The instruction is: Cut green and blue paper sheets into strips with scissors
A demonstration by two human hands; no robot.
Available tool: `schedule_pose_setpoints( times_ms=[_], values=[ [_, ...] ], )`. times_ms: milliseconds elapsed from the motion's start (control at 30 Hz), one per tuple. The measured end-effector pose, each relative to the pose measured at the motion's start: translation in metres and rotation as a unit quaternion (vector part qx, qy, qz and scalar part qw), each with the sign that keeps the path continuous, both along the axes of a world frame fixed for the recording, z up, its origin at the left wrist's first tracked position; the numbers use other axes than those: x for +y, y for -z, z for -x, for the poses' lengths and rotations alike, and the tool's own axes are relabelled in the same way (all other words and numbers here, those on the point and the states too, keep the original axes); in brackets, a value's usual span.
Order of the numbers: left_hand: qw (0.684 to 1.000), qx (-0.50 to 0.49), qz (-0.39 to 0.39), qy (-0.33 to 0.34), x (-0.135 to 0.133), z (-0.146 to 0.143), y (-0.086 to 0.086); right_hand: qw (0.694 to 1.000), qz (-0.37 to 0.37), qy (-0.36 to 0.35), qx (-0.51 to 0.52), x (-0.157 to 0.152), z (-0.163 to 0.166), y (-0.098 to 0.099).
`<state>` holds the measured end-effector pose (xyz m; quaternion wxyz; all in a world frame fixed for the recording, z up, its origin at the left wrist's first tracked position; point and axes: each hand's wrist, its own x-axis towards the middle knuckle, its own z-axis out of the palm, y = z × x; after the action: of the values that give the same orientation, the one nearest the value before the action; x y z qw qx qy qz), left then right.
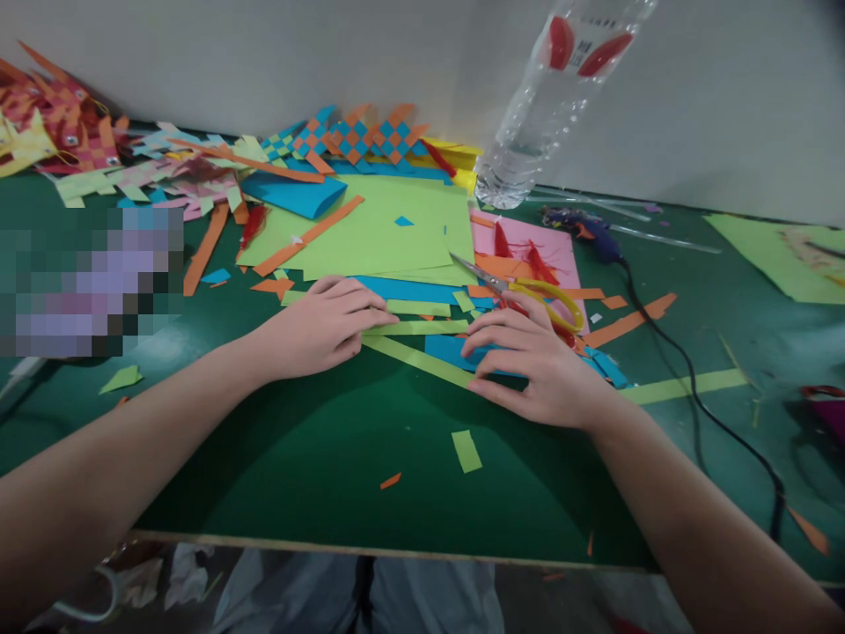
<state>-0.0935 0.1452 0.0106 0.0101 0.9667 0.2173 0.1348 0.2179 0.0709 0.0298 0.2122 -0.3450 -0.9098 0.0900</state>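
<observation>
My left hand (323, 326) lies flat on the green table (317, 458), fingers together and stretched out, their tips pressing the end of a light green paper strip (422, 328). My right hand (534, 361) rests palm down with fingers apart on a second light green strip (422, 359) that runs diagonally under it and on across the table to the right, and on a blue paper piece (449, 350). The two strips meet between my hands. Yellow-handled scissors (528, 295) lie just beyond my right hand.
Green, blue and pink paper sheets (383, 233) lie behind the hands, with woven paper pieces (356, 136) and scraps at the back left. A clear plastic bottle (541, 114) stands at the back. A glue gun (587, 229) and its black cord (693, 387) run along the right.
</observation>
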Motion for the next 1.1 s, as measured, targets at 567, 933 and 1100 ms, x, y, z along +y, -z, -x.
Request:
schedule_pose_setpoints(
  times_ms=[567, 933, 1100],
  values=[
    [0.997, -0.033, -0.069, -0.003, 0.001, -0.001, 0.007, 0.998, -0.001, -0.006, -0.056, 0.001, -0.003, 0.006],
    [0.981, -0.082, -0.176, -0.024, -0.002, -0.004, -0.002, 0.997, -0.028, 0.002, -0.076, 0.001, -0.003, 0.007],
    [0.971, -0.116, -0.207, -0.038, -0.003, -0.005, -0.006, 0.996, -0.031, 0.007, -0.086, 0.001, -0.004, 0.008]
  ],
)
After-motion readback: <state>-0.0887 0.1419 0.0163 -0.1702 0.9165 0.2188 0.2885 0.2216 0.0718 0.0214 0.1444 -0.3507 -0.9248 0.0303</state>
